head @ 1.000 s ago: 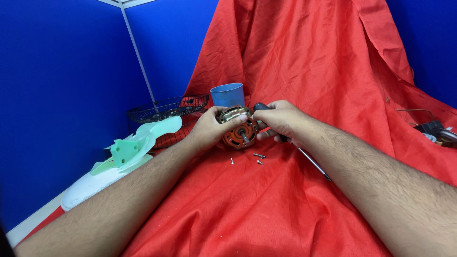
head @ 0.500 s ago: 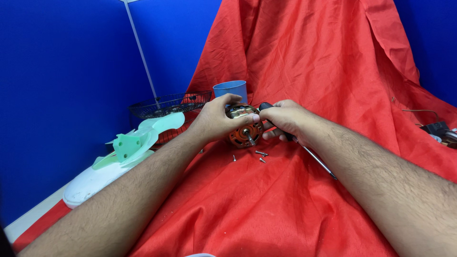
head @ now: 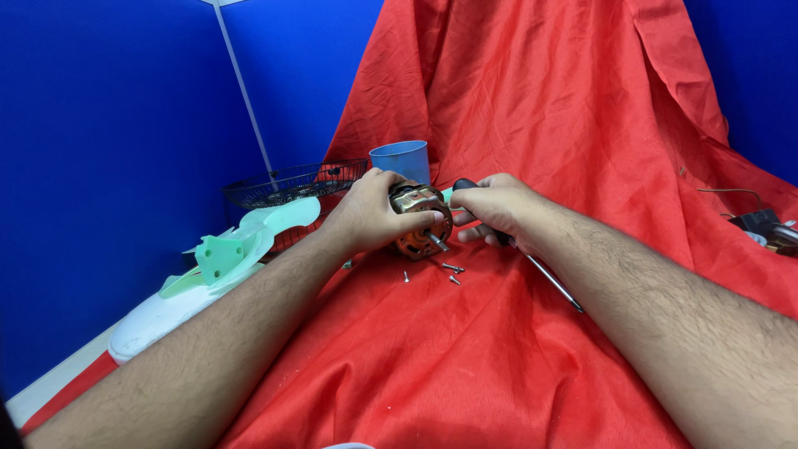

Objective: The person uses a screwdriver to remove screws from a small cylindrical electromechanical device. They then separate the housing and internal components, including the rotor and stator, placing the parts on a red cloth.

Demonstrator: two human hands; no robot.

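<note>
Motor (head: 421,221), a small round metal one with coppery windings and a short steel shaft poking out toward the camera, sits on the red cloth (head: 465,357) in the middle of the view, between both hands. The left hand (head: 370,216) wraps around its left side, fingers (head: 416,219) curled closed over the casing. The right hand (head: 497,208) presses against its right side, fingers closed around the black handle of a screwdriver (head: 544,278), whose thin shiny shaft runs down to the right under the forearm. A few small metal screws (head: 451,268) lie loose on the cloth just in front of the motor.

Behind the motor stands a blue plastic cup (head: 401,160). To the left lie a black wire grille (head: 293,183), a pale green plastic fan blade (head: 241,245) and a white rounded housing (head: 154,320). The wrinkled cloth covers the table and rises up the back; smooth blue panels (head: 100,150) wall in the space.
</note>
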